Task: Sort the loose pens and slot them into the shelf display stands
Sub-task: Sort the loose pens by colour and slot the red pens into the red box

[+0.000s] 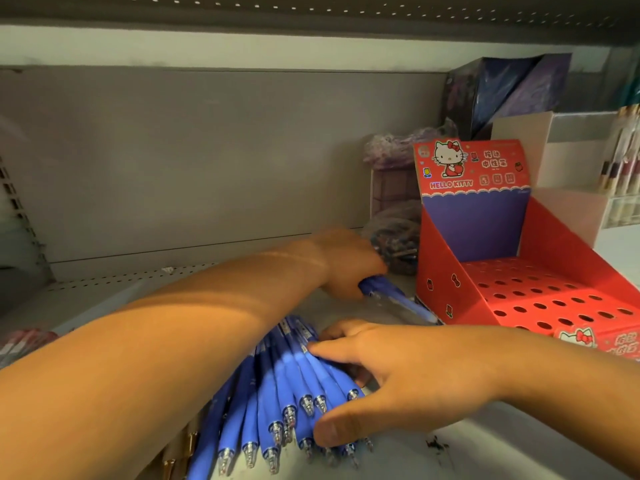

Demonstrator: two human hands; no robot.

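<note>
From the head view, the left hand [346, 263] reached across the shelf [491, 448], its fingers curled tight round a few blue pens [394, 296]. Their long axis slanted down to the right, and the far ends lay just beside the lower front corner of the red display stand [446, 271]. I could not tell whether they touched it. The right hand [405, 375] was half closed over a fanned bundle of blue pens [277, 393] lying on the shelf. Its thumb pressed the near side and its fingers lay across the top. The bundle's clear tips pointed toward the person, with the barrels running away beneath the left forearm.
</note>
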